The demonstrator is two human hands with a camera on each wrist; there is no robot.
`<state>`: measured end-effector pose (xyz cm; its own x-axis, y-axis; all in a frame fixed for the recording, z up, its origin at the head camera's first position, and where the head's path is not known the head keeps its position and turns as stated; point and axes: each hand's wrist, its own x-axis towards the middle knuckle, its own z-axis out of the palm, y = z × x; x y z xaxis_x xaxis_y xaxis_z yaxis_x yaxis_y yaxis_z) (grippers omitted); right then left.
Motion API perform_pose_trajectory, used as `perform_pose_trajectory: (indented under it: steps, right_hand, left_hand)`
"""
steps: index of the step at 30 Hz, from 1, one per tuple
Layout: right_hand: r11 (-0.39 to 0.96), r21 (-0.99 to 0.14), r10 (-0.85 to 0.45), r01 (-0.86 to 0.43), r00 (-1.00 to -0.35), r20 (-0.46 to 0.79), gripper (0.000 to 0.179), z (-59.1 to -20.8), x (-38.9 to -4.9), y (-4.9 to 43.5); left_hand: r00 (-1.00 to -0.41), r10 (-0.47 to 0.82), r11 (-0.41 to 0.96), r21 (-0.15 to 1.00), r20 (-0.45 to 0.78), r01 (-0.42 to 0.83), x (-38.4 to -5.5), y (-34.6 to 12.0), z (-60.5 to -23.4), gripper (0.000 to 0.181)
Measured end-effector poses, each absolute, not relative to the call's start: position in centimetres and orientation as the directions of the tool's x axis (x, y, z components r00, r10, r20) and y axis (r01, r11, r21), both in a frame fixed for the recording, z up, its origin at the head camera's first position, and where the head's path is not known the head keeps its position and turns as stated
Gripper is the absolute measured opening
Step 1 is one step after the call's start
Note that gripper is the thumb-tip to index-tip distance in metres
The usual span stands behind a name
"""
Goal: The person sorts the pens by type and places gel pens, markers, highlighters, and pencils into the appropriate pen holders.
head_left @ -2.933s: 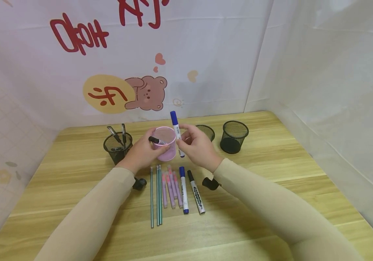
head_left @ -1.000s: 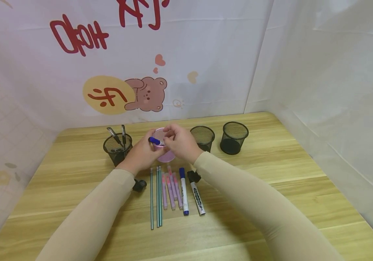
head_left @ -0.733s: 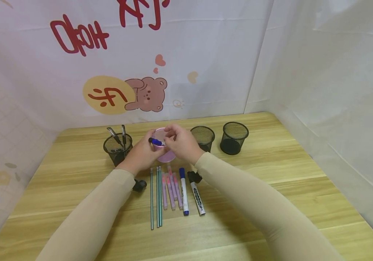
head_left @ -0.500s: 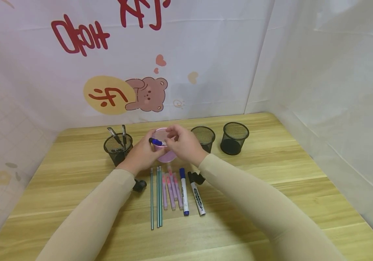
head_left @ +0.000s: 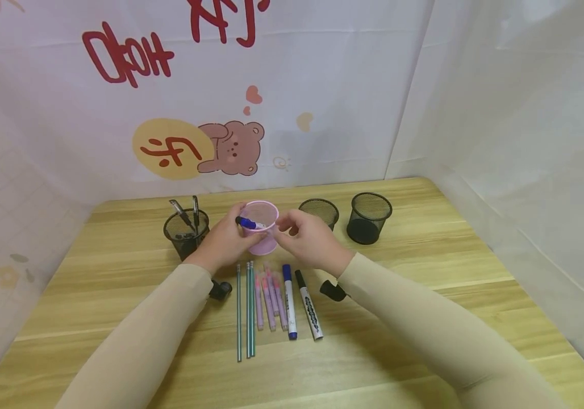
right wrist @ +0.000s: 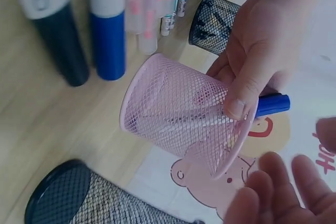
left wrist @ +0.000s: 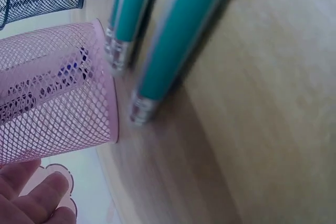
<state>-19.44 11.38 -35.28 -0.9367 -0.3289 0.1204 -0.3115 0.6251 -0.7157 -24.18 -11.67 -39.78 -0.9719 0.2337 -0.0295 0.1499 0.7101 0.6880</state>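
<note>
My left hand [head_left: 222, 238] grips the rim of a pink mesh pen cup [head_left: 263, 245], thumb on the near side; in the right wrist view the thumb [right wrist: 247, 90] lies against the mesh. A blue-capped marker [head_left: 247, 222] leans inside, its cap over the rim, with a black cap partly showing behind it. Just right of the cup is my right hand [head_left: 308, 237], fingers loosely bent and holding nothing; the right wrist view shows its fingers [right wrist: 273, 182] apart from the cup. On the table lie a blue marker [head_left: 290, 304] and a black-capped marker [head_left: 309, 307].
Several purple highlighters [head_left: 270, 301] and 3 green pencils [head_left: 250, 312] lie beside the markers. A black mesh cup [head_left: 184, 241] with pens stands left. Two more black mesh cups, one behind my right hand [head_left: 329, 211] and another mesh cup [head_left: 368, 218], stand right. A fabric backdrop [head_left: 333, 102] rises behind.
My right hand brought a blue marker to the pink cup, put it in and let go, then drew back to the right. My left hand keeps its grip on the cup.
</note>
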Motion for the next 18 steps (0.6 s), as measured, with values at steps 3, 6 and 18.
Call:
perform_pose_trajectory:
  steps: [3, 6, 18]
  right_hand:
    - [0.673, -0.666, -0.359, -0.323, -0.929, 0.088, 0.027, -35.5, -18.7, 12.2]
    - [0.727, -0.603, -0.386, -0.329, -0.922, 0.039, 0.027, -35.8, -18.3, 12.9]
    - [0.885, -0.394, -0.371, -0.249, -0.888, -0.272, 0.060, -37.7, -16.8, 14.5]
  left_hand:
    - [-0.972, 0.235, 0.707, 0.690, -0.024, 0.154, -24.2, -11.6, -40.0, 0.103]
    - [-0.972, 0.234, 0.699, 0.698, -0.015, 0.158, -24.3, -11.7, -40.1, 0.103]
    - [-0.971, 0.239, 0.698, 0.695, 0.000, 0.172, -24.5, -11.8, -40.4, 0.106]
